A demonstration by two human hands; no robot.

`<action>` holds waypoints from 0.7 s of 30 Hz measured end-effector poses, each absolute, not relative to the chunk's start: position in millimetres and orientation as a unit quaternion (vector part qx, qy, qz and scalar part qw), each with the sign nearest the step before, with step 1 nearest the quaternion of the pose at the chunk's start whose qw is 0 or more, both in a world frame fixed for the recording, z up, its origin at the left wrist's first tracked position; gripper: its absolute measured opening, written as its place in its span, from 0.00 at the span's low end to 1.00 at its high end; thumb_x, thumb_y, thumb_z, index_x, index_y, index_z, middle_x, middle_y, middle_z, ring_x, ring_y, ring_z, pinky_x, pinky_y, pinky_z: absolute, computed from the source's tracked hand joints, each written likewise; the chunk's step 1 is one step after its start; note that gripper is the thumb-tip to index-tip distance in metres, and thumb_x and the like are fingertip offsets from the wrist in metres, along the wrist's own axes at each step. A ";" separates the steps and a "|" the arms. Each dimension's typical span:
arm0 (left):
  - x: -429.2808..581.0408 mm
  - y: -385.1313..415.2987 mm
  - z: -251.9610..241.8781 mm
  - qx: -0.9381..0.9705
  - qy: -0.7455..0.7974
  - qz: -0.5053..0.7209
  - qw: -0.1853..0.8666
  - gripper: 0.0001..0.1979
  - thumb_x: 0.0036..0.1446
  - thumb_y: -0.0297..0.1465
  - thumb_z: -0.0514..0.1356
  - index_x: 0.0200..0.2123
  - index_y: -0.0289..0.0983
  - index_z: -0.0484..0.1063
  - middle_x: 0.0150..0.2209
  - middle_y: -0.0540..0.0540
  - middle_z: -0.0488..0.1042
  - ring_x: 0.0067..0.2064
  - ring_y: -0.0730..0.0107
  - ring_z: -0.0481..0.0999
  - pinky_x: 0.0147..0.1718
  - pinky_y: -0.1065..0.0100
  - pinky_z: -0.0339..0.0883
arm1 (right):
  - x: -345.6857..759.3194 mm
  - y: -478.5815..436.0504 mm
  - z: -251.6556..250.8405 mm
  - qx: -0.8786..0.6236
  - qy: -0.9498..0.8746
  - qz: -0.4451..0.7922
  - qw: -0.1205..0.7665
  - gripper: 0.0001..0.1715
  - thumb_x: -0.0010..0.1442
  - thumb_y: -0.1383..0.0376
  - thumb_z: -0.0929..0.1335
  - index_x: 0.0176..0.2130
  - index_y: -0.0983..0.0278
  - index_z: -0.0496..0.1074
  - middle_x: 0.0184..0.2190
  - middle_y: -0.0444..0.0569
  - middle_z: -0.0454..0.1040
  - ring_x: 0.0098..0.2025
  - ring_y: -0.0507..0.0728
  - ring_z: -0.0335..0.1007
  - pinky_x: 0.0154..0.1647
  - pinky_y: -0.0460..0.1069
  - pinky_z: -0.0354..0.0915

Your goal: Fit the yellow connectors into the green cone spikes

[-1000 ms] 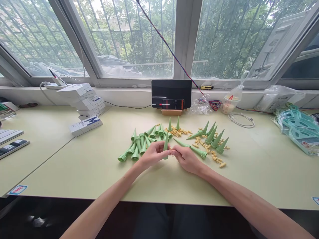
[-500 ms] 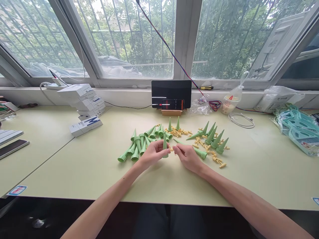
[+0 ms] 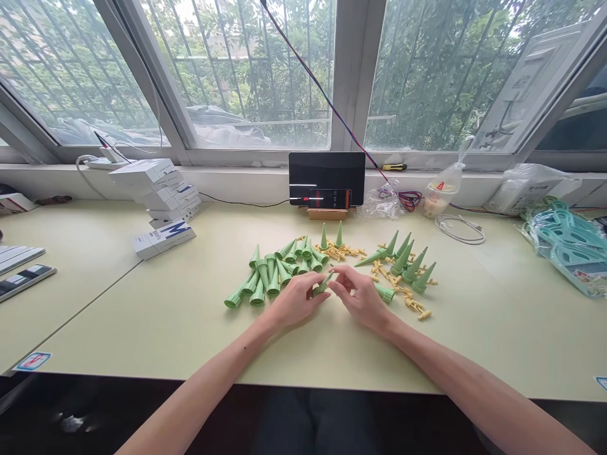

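My left hand (image 3: 298,297) is closed on a light green plastic cone-shaped watering spike (image 3: 323,285), which tilts with its tip up to the right. My right hand (image 3: 358,294) is curled at the spike's tip, thumb and forefinger around it. The spike's wide end is partly hidden by my left hand. Just past my right hand lies another green spike (image 3: 385,293), mostly covered by it. Left of my hands is a pile of green spikes (image 3: 262,272) with open ribbed ends. Several spikes (image 3: 415,264) stand at right among small yellow T-shaped plastic pieces (image 3: 417,308).
More yellow pieces (image 3: 337,251) lie behind my hands beside two upright spikes. A phone (image 3: 329,199) leans on a dark screen (image 3: 327,167) at the back. White boxes (image 3: 164,240) are stacked at left. A bagged cup (image 3: 441,193) and a coiled white cable (image 3: 459,229) sit at right.
The spike in my left hand has tipped from upright toward the right. My right hand has moved up to its tip. The yellow piece between my fingers is no longer visible.
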State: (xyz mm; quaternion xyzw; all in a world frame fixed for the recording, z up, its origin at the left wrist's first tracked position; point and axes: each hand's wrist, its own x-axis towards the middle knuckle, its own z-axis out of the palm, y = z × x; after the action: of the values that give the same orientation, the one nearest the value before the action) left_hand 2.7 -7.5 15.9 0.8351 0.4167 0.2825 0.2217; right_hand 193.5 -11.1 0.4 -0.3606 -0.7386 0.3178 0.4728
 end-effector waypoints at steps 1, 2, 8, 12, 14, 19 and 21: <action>2.7 -7.7 16.1 0.840 0.407 0.280 0.226 0.06 0.62 0.32 0.57 0.35 0.37 0.71 0.28 0.51 0.66 0.27 0.73 0.61 0.29 0.70 0.55 | 193.7 -11.0 0.5 -0.357 -0.742 0.317 0.470 0.15 0.67 0.55 0.65 0.47 0.63 0.70 0.25 0.43 0.67 0.25 0.52 0.62 0.27 0.47 0.61; 2.7 -7.9 16.1 0.844 0.398 0.277 0.231 0.05 0.62 0.31 0.56 0.36 0.37 0.72 0.29 0.50 0.67 0.27 0.73 0.62 0.29 0.70 0.56 | 193.8 -10.9 0.9 -0.355 -0.746 0.317 0.466 0.15 0.67 0.55 0.65 0.46 0.63 0.70 0.25 0.43 0.68 0.25 0.52 0.62 0.27 0.47 0.61; 2.0 -8.4 15.1 0.848 0.383 0.272 0.245 0.05 0.61 0.29 0.56 0.38 0.36 0.73 0.31 0.49 0.68 0.28 0.73 0.64 0.29 0.70 0.56 | 193.3 -11.6 4.1 -0.356 -0.763 0.286 0.457 0.15 0.68 0.56 0.65 0.40 0.63 0.74 0.26 0.45 0.70 0.26 0.53 0.61 0.28 0.48 0.61; 2.0 -8.8 14.1 0.844 0.392 0.269 0.247 0.07 0.61 0.31 0.58 0.42 0.37 0.72 0.33 0.49 0.69 0.28 0.73 0.64 0.29 0.70 0.57 | 193.0 -11.5 3.0 -0.363 -0.764 0.274 0.457 0.15 0.68 0.57 0.64 0.37 0.63 0.73 0.27 0.47 0.71 0.26 0.53 0.61 0.28 0.48 0.60; 2.4 -9.3 14.4 0.842 0.394 0.271 0.249 0.10 0.60 0.31 0.58 0.45 0.37 0.72 0.34 0.48 0.70 0.28 0.73 0.64 0.29 0.70 0.58 | 193.1 -11.4 1.8 -0.367 -0.763 0.273 0.457 0.15 0.69 0.57 0.63 0.36 0.63 0.72 0.27 0.47 0.71 0.26 0.53 0.61 0.28 0.48 0.59; 2.9 -10.8 17.0 0.837 0.400 0.278 0.247 0.13 0.58 0.32 0.60 0.48 0.39 0.73 0.35 0.47 0.71 0.29 0.72 0.64 0.29 0.70 0.57 | 193.6 -11.5 1.4 -0.367 -0.762 0.278 0.456 0.15 0.70 0.58 0.62 0.37 0.63 0.71 0.30 0.49 0.73 0.27 0.53 0.63 0.28 0.49 0.60; 2.8 -11.2 17.5 0.837 0.403 0.279 0.244 0.13 0.58 0.32 0.60 0.47 0.39 0.73 0.34 0.48 0.71 0.29 0.72 0.64 0.29 0.70 0.57 | 193.5 -11.9 2.3 -0.366 -0.761 0.276 0.460 0.15 0.70 0.58 0.62 0.37 0.63 0.71 0.30 0.49 0.74 0.27 0.53 0.63 0.29 0.49 0.60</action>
State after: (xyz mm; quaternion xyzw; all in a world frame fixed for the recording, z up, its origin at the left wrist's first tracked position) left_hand 2.8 -11.2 17.5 0.8369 0.4028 0.2789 0.2440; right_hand 193.5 -11.9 2.3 -0.3665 -0.7605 0.2758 0.4595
